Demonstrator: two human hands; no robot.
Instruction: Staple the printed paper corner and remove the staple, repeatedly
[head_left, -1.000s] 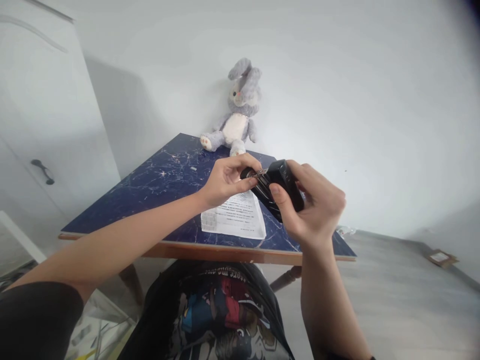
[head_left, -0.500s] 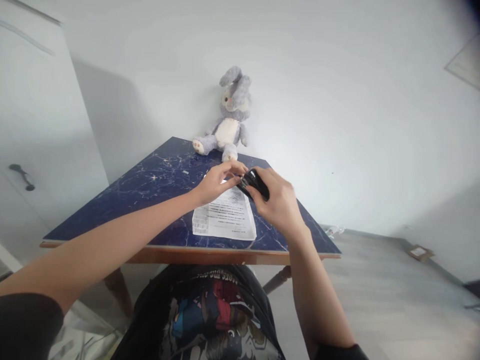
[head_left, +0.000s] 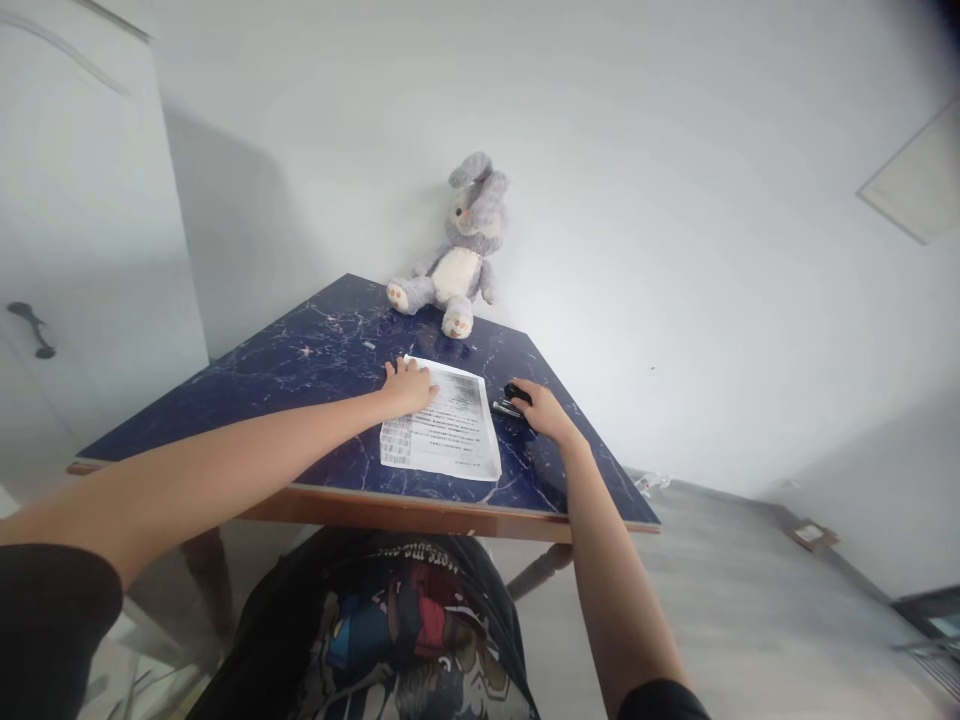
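Printed paper (head_left: 450,430) lies flat on the blue marbled table (head_left: 300,350); whether it is one sheet or a stack I cannot tell. My left hand (head_left: 409,387) rests on its upper left part, fingers spread. To the right of the paper, a black stapler (head_left: 514,400) with a shiny metal part is at the table surface. My right hand (head_left: 541,410) is wrapped round the stapler from the right, covering its rear end. A small gap separates the stapler from the paper's right edge.
A grey plush rabbit (head_left: 457,265) sits at the back of the table against the wall. One tiny pale piece (head_left: 369,345) lies left of it. A white cabinet (head_left: 90,220) stands at the left. On the floor to the right is a small cardboard box (head_left: 814,535).
My right hand has lowered the stapler to the table, right of the paper. My left hand has left the stapler and moved down onto the paper's upper left part.
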